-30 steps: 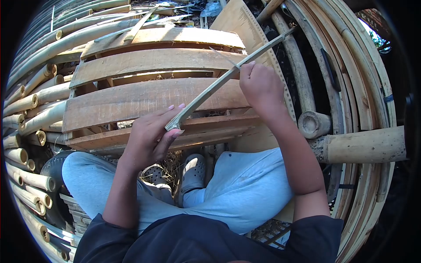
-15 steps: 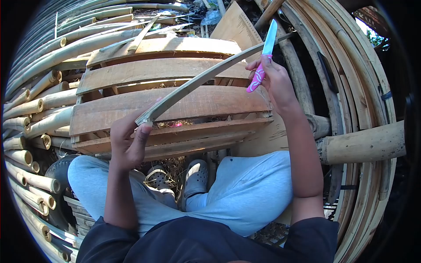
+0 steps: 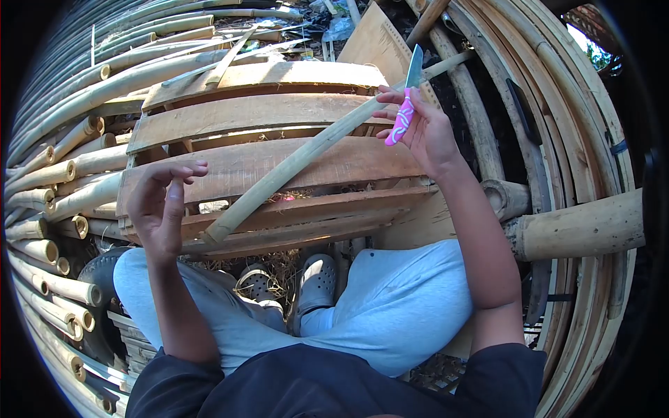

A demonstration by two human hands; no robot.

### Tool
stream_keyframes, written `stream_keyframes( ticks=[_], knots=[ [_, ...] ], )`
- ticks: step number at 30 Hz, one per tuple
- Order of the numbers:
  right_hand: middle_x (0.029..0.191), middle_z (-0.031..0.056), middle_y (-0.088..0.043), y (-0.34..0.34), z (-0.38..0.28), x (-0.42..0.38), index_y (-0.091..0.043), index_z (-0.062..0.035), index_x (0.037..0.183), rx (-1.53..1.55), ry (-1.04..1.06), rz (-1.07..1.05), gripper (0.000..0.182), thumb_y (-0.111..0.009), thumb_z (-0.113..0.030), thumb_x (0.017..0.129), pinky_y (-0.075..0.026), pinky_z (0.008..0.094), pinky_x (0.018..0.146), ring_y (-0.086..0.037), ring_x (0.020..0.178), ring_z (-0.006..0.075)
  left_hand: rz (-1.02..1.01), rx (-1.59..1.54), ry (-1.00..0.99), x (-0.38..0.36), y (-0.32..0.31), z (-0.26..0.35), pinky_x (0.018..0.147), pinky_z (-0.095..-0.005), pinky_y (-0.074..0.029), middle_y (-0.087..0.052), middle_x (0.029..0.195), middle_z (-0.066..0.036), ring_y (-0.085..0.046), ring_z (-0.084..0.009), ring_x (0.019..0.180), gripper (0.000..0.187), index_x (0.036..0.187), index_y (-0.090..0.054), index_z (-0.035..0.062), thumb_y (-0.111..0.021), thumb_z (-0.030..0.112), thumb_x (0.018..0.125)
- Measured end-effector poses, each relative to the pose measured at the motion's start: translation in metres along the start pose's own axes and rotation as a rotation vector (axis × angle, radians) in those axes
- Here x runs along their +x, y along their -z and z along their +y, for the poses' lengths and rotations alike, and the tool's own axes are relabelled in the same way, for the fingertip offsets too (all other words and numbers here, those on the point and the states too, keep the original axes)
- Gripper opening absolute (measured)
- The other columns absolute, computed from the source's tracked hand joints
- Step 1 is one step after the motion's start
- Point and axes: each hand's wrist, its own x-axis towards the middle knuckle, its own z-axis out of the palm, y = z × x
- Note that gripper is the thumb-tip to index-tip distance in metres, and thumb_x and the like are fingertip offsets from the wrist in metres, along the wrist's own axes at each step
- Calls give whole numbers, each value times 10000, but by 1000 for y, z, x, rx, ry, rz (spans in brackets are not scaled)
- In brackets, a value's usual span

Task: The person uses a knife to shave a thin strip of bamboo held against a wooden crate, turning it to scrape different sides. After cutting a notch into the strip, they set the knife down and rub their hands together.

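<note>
My right hand (image 3: 431, 139) holds a knife (image 3: 401, 122) by its pink handle with white curved markings, the blade pointing up and away from me. Some of that hand's fingers are loosely spread. A split bamboo strip (image 3: 300, 160) runs diagonally over the slatted wooden bench (image 3: 244, 166). Its near end sits low at the left, and its far part passes behind the knife and my right hand. My left hand (image 3: 162, 209) is raised left of the strip's near end, apart from it, with thumb and fingers apart and nothing between them.
Cut bamboo poles (image 3: 83, 195) are stacked along the left. Long bamboo slats (image 3: 571, 139) curve along the right, near a thick bamboo pole (image 3: 578, 226). A plywood piece (image 3: 376, 45) leans beyond the bench. My feet in grey clogs (image 3: 317, 279) are below the bench's near edge.
My left hand has let go of the bamboo strip and moved left. The strip has dropped lower and turned over. My right hand, still with the knife, has shifted slightly left and its fingers have loosened.
</note>
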Motion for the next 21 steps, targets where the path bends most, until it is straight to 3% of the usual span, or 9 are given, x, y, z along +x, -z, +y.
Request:
stream_keyframes(
  ticks=[5, 7, 8, 10, 14, 16, 17, 19, 21],
  knots=[
    [1361, 166, -523, -22, 9, 0, -618, 16, 1141, -164, 2, 31, 473, -313, -336, 1061, -544, 398, 860, -595, 1116, 238, -300, 232, -92, 6, -35, 17, 1006, -411, -449, -689, 1147, -135, -639, -284, 1119, 303, 1122, -637, 32, -655, 49, 820],
    [1248, 164, -596, -29, 11, -1, -634, 28, 1105, -576, 62, 61, 437, -393, -328, 1025, -459, 374, 945, -557, 1148, 235, -428, 430, -146, 7, -43, 19, 1029, -430, -429, -671, 1201, -103, -604, -311, 1170, 411, 1169, -639, 70, -724, 70, 767],
    [1248, 164, -596, -27, 15, 0, -634, 28, 1105, -571, 62, 60, 437, -393, -328, 1025, -459, 374, 945, -557, 1148, 235, -431, 435, -146, 7, -43, 17, 1029, -430, -429, -671, 1201, -103, -604, -311, 1170, 411, 1169, -639, 70, -724, 70, 767],
    [1309, 235, -540, -22, 22, -1, -671, 52, 1039, -1391, 518, 263, 417, -438, -288, 972, -391, 449, 1023, -509, 1211, 317, -518, 542, -168, 6, -42, 9, 1045, -451, -410, -663, 1216, -100, -582, -314, 1193, 411, 1165, -653, 86, -745, 85, 765],
    [1362, 290, -472, -31, 8, -21, -699, 64, 974, -1723, 506, 340, 397, -471, -258, 924, -330, 516, 1067, -473, 1241, 396, -475, 618, -266, 5, -34, 3, 977, -433, -461, -684, 1165, -109, -624, -299, 1124, 329, 1119, -684, 92, -718, 62, 793],
    [1393, 295, -441, -44, -9, -32, -687, 87, 990, -1741, 11, 351, 391, -457, -222, 922, -328, 547, 1059, -460, 1263, 409, -337, 652, -169, 3, -28, 0, 867, -409, -511, -712, 1064, -113, -670, -297, 1005, 258, 1074, -706, 88, -685, 37, 821],
    [1393, 295, -441, -49, -15, -39, -687, 87, 990, -1739, 13, 352, 391, -457, -222, 922, -328, 547, 1059, -460, 1263, 409, -337, 654, -170, 4, -26, 2, 867, -409, -511, -712, 1064, -113, -670, -297, 1005, 258, 1074, -706, 88, -685, 37, 821],
    [1363, 281, -452, -57, -22, -50, -678, 99, 1019, -1863, -264, 278, 395, -468, -224, 930, -350, 541, 1041, -479, 1238, 400, -279, 693, -89, 6, -20, 9, 780, -393, -528, -723, 981, -117, -688, -304, 903, 241, 1066, -709, 82, -675, 36, 832],
    [1318, 266, -474, -46, 2, -46, -670, 89, 1049, -1842, -167, 212, 395, -474, -235, 937, -366, 535, 1026, -497, 1208, 396, -292, 706, -82, 6, -19, 11, 780, -396, -526, -721, 980, -121, -686, -308, 898, 245, 1070, -708, 83, -677, 38, 831]
  ],
)
